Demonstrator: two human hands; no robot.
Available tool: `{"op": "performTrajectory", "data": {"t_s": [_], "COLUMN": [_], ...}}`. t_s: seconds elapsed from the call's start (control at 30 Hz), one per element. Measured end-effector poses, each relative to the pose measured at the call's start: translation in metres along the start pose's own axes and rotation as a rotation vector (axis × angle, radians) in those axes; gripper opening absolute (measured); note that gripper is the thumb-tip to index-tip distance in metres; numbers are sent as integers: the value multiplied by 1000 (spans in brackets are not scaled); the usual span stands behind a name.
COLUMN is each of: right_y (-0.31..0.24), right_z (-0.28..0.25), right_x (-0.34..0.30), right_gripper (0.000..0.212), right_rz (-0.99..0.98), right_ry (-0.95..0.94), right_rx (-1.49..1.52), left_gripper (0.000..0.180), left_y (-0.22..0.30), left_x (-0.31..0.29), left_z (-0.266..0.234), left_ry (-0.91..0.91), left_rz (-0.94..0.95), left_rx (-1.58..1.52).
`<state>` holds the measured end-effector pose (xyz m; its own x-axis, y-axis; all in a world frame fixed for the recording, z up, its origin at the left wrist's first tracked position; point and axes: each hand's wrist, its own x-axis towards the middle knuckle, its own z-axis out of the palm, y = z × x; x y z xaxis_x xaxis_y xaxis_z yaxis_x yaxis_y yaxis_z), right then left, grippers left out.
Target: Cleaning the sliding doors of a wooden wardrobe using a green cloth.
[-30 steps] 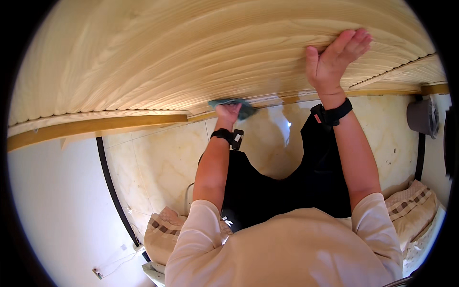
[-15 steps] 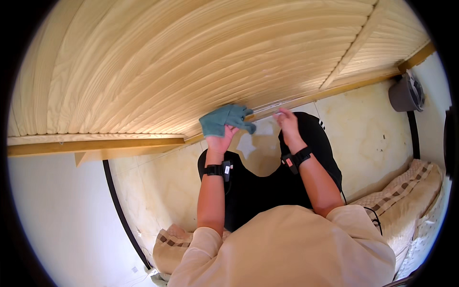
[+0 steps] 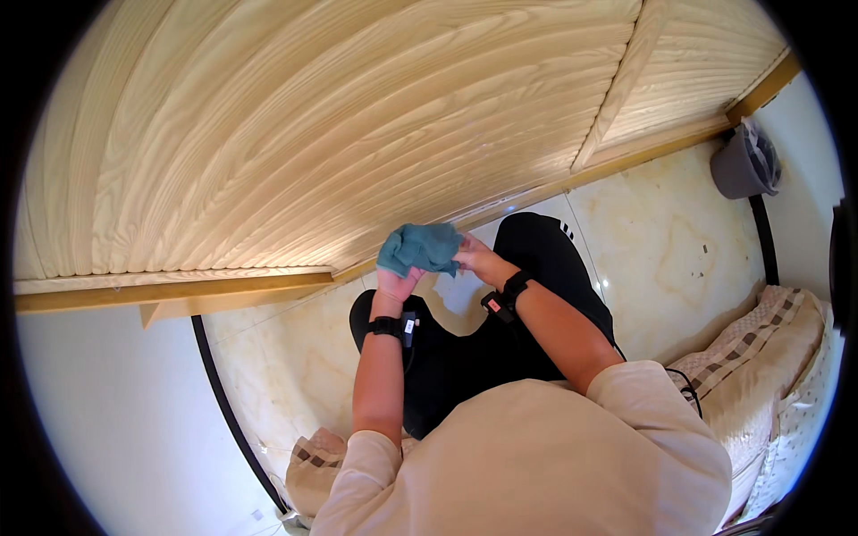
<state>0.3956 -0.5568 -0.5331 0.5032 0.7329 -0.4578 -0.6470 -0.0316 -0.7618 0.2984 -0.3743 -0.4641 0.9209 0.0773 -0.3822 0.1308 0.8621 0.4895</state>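
A teal cloth [image 3: 420, 247], bunched and creased, is held between my two hands in front of the wooden panel. My left hand [image 3: 399, 280] grips it from below, and the cloth covers most of those fingers. At the cloth's right edge, my right hand [image 3: 476, 256] pinches the fabric with closed fingers. Both wrists wear black straps with small boxes. My knees, in black trousers [image 3: 483, 348], are bent on either side of the hands.
A ribbed light-wood panel [image 3: 357, 134] rises ahead, its bottom rail meeting the tiled floor [image 3: 661, 241]. A grey bin [image 3: 746, 165] with a liner stands far right by the wall. Beige checked bedding [image 3: 751, 357] lies behind me on the right. A wooden ledge [image 3: 170, 293] juts out at left.
My right hand has moved left from apart and now grips the cloth's edge. The cloth, earlier draped over my left hand with loose ends hanging right, is more bunched. My view has shifted slightly.
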Motion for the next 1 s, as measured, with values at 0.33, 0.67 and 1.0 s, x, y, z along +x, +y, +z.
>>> {"op": "performTrajectory", "data": {"t_s": [0.33,0.67,1.0], "right_y": [0,-33,-78], "right_z": [19,11,-43], "right_x": [-2,3,58], "right_gripper": [37,40,74], "right_rz": [-2,-209,-74], "right_ry": [-19,50,625], "right_rx": [548,636,780], "left_gripper": [43,60,100], "left_y": [17,15,54], "left_x": [-7,9,58], "left_z": [-83,-110,-96], "left_ry": [104,591,596], "left_rz": [225,26,362], "left_rx": [126,451,-454]}}
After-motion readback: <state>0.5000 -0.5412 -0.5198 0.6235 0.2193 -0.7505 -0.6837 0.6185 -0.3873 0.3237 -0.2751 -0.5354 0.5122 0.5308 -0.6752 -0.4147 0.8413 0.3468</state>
